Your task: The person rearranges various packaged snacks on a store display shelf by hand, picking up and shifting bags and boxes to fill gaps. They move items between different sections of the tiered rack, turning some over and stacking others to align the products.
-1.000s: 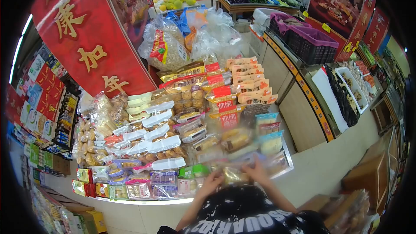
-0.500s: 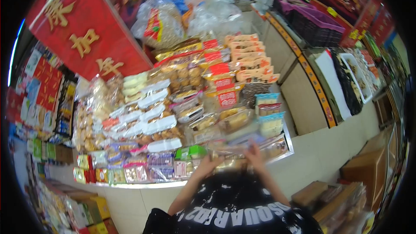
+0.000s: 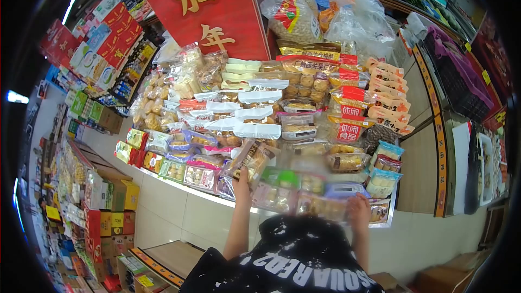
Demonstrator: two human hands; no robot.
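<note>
My left hand (image 3: pixel 242 180) is closed on the lower edge of a clear plastic pack of pastries (image 3: pixel 253 158). The pack is tilted up above the front rows of the display. My right hand (image 3: pixel 359 211) has its fingers curled at the front right of the display. It is beside the right end of a blurred clear pack of baked goods (image 3: pixel 321 207); whether it grips that pack is hidden. A purple-blue pack (image 3: pixel 345 189) lies just behind the right hand. Between my hands are blurred green-topped packs (image 3: pixel 279 177).
Bagged snacks in rows cover the display, with white-topped packs (image 3: pixel 255 114) in the middle. A red sign (image 3: pixel 203 8) stands at the back left, beside a large bag of nuts (image 3: pixel 293 16). A metal edge (image 3: pixel 392 214) bounds the front right corner.
My hands have moved apart. The left went left and now holds a pack of pastries up; the right went right. The view has swung left, so the display appears further right.
</note>
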